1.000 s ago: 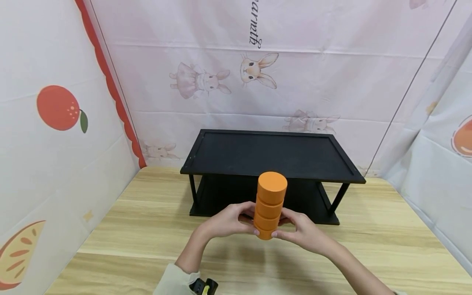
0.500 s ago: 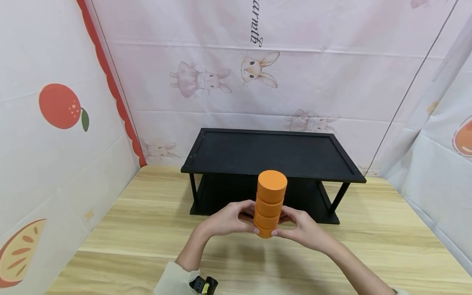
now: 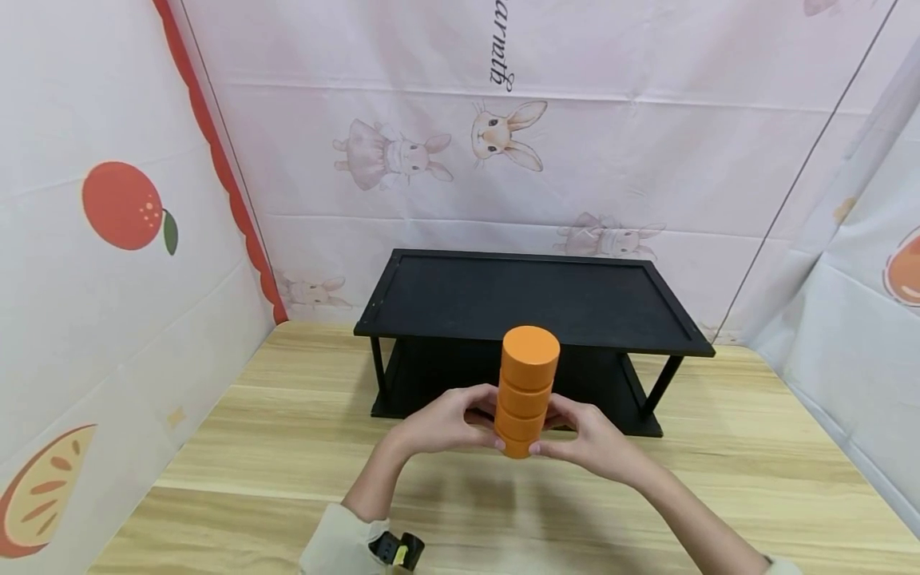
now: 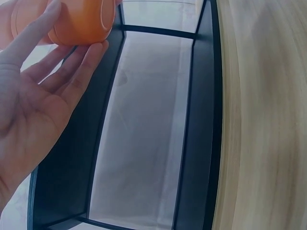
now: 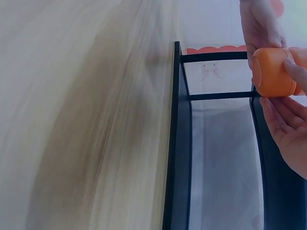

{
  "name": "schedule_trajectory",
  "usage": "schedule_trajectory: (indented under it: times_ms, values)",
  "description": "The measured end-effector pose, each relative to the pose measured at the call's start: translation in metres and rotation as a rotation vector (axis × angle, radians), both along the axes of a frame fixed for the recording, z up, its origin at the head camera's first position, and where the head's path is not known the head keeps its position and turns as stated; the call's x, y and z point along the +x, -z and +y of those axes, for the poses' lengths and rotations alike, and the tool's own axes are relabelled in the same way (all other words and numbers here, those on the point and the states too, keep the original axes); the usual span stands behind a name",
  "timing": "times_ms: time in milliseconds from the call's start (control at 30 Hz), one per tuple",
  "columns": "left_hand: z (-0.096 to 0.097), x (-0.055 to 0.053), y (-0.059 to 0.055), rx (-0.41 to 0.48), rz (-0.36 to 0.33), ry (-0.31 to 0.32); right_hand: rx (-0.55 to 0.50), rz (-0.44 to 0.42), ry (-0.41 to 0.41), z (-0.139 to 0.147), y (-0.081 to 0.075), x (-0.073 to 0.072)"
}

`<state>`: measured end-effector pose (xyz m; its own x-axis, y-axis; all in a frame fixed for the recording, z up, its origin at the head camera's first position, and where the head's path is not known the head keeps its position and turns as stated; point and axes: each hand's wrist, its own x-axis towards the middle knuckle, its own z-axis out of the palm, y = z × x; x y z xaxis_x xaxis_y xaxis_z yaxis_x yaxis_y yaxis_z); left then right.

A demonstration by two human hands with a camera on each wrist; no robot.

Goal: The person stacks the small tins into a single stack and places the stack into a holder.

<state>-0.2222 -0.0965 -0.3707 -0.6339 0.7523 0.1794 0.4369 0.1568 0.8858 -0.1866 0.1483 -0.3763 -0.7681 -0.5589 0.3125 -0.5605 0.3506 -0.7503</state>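
Between both hands stands a tall orange cylinder [image 3: 528,383] with a flat top and grooves around its side, held upright in the air before the black shelf [image 3: 517,299]. My left hand [image 3: 447,419] grips its lower part from the left, thumb in front and fingers behind. From the other side my right hand [image 3: 595,442] grips the same lower part in a matching way. In the left wrist view the rounded bottom edge of the cylinder [image 4: 84,21] shows above the fingertips. The right wrist view shows its smooth base [image 5: 268,72] over the table.
The two-tier black shelf, on thin posts, stands at the back of the wooden table [image 3: 287,463]. A pink cloth with rabbits [image 3: 402,72] hangs behind it. White cloths with fruit prints, such as the left cloth [image 3: 65,319], line both sides.
Both hands and the orange cylinder have risen very slightly in the head view. The grip looks the same, and the shelf has not moved.
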Motion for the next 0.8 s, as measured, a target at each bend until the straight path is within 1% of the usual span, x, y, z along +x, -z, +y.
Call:
schedule_trajectory:
  times_ms: [167,267,567,800]
  values:
    - [0.0003,-0.0001,-0.0022,-0.013,0.017,-0.021,-0.012,-0.024,0.02,-0.0003,-0.0016,-0.0007]
    - [0.0007,-0.0003,-0.0032,-0.011,0.016,-0.027,-0.024,-0.03,0.028,-0.0005,-0.0028,-0.0005]
    - [0.0022,-0.0006,-0.0034,-0.007,0.015,-0.041,-0.033,-0.018,0.027,0.0007,-0.004,-0.0013]
    - [0.0025,-0.0003,-0.0062,-0.001,0.012,-0.041,-0.042,-0.003,0.025,0.0017,-0.0042,-0.0026]
